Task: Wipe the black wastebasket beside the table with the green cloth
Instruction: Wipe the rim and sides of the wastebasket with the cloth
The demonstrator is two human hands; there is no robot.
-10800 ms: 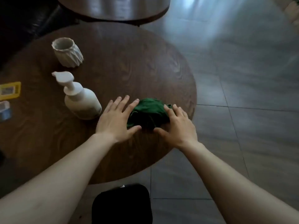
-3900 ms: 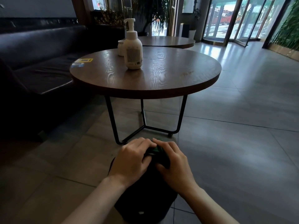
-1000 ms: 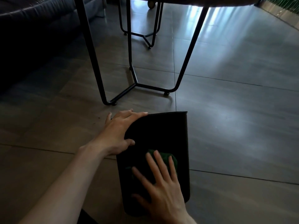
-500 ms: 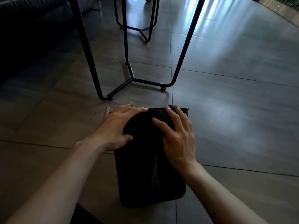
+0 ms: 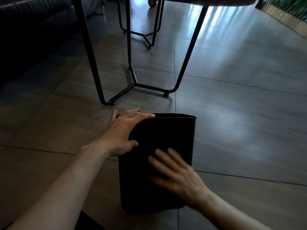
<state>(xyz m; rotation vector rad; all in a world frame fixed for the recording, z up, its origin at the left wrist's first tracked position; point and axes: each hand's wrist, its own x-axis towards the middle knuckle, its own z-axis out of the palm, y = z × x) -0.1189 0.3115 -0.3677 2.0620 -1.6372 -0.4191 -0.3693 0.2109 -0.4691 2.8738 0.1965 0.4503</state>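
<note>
The black wastebasket point(image 5: 159, 163) lies on the floor under both our hands. Left hand point(image 5: 123, 130) spread, gripping its rim corner; right hand point(image 5: 174, 171) flat and blurred, green cloth point(image 5: 178, 153) barely peeking past the fingertips. We'd keep steady pressure and overlap strokes.

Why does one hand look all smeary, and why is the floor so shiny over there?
Head view: the right hand is blurred because it is moving fast across the dark wastebasket; the left hand, gripping the rim, looks sharp. Head view: daylight bounces off the glossy floor as pale glare, while the left side stays in deep shadow.
</note>
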